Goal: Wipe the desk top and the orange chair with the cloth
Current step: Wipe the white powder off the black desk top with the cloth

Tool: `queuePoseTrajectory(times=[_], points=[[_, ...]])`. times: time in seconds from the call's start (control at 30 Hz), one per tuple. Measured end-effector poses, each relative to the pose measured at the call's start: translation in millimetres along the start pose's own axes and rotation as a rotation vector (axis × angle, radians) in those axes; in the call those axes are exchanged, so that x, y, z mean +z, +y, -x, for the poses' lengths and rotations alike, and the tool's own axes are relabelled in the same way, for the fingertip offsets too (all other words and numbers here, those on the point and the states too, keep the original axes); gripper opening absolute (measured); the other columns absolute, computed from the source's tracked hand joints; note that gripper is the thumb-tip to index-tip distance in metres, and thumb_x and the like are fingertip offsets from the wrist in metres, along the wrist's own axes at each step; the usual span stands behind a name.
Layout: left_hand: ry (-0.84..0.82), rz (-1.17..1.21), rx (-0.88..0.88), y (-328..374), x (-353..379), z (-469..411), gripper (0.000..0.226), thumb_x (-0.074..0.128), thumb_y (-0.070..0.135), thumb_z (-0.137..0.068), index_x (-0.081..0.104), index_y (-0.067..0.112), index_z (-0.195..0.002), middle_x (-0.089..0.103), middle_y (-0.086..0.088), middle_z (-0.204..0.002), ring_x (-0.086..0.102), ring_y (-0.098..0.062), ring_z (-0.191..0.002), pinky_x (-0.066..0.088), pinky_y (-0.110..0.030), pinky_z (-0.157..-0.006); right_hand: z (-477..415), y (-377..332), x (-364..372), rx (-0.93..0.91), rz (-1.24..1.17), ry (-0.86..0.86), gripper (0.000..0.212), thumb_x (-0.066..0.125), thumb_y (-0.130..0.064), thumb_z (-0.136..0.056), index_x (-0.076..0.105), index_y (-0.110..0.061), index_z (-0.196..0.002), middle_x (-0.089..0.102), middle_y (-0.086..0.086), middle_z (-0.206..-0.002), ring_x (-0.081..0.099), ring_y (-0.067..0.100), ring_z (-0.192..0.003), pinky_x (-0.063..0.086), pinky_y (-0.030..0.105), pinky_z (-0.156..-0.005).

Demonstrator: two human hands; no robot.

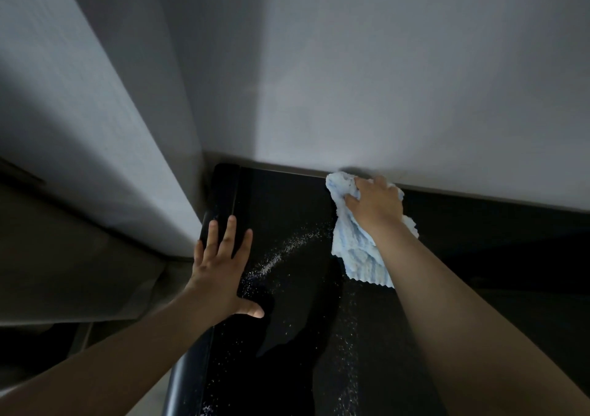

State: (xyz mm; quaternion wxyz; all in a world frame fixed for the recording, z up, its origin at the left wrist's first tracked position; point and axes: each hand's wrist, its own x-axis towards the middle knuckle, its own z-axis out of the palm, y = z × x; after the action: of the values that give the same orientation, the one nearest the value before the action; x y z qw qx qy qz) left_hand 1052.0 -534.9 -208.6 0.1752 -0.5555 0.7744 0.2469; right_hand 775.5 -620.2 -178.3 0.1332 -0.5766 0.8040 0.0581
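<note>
Head view, looking down into a corner. We see a pale wall [399, 80] behind and to the left, and below it the glossy black desk [319, 335], which runs from the corner toward us. The surface is hard and smooth, and we judge it slippery under a flat palm. A curved band of white specks [281, 249] crosses it between the two hands, with more scattered nearer us, so the desk top is only partly wiped. The orange chair is not in view.

The light blue cloth [357, 249] lies on the desk at the far edge, touching the wall line, its lower part trailing back toward us beside the right forearm. It is soft, ridged and limp; we judge it light, easily bunched, and best held as a wad near its top so the loose tail drags flat across the specks.

The right hand [376, 204] presses on the upper part of the cloth, its fingers [354, 198] curled closed into the fabric. The left hand [220, 268] rests flat on the desk near its left edge, fingers spread open and holding nothing, fingertips lying over a dark flat slab [223, 192] we cannot identify.
</note>
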Motion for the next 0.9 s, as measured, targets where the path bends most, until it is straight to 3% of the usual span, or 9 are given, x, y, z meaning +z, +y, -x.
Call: queuePoseTrajectory(times=[0.47,0.9], points=[[-0.037,-0.013,-0.019,5,-9,3,0.142,0.067,0.079,-0.054,-0.022,0.021,-0.149,-0.041,-0.012,-0.148,-0.033,-0.039,-0.137,-0.004,-0.055,-0.116,34,6,8,-0.023,0.039,0.007,0.046,0.048,-0.044,-0.095,0.046,-0.025,-0.138,0.043,0.009,-0.131,0.041,0.031,-0.119,0.034,0.032,-0.076],[-0.020,-0.015,-0.023,3,-5,1,0.144,0.067,0.081,-0.051,-0.021,0.023,-0.150,-0.040,-0.011,-0.150,-0.032,-0.038,-0.138,-0.004,-0.055,-0.116,72,14,17,-0.044,0.089,0.010,0.046,0.048,-0.045,-0.096,0.045,-0.027,-0.138,0.043,0.007,-0.130,0.043,0.026,-0.115,0.037,0.028,-0.077]])
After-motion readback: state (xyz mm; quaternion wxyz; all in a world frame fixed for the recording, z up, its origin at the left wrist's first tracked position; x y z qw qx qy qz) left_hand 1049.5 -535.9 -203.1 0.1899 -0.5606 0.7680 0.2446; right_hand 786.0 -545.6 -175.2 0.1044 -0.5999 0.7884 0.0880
